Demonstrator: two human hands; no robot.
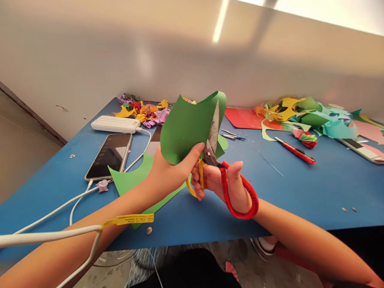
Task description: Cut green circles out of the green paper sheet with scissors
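Note:
A curved piece of dark green paper (186, 126) is pinched in my left hand (174, 168), its thumb on the paper's lower right edge beside the blades. My right hand (223, 184) holds scissors (213, 138) with one red and one yellow handle, thumb through the red loop and fingers at the yellow one. The blades point upward against the right part of the paper, which bends over behind them; whether they are closed on it I cannot tell. Below my left hand, a lighter green sheet (135, 180) with curved cut edges lies on the table.
On the blue table (270, 200), a phone (109, 156), a white power bank (115, 124) and white cables are at left. Crumpled paper flowers (150, 114) stand behind. At right are pens (229, 136), a red cutter (295, 151), red paper (247, 118) and colored scraps (336, 122).

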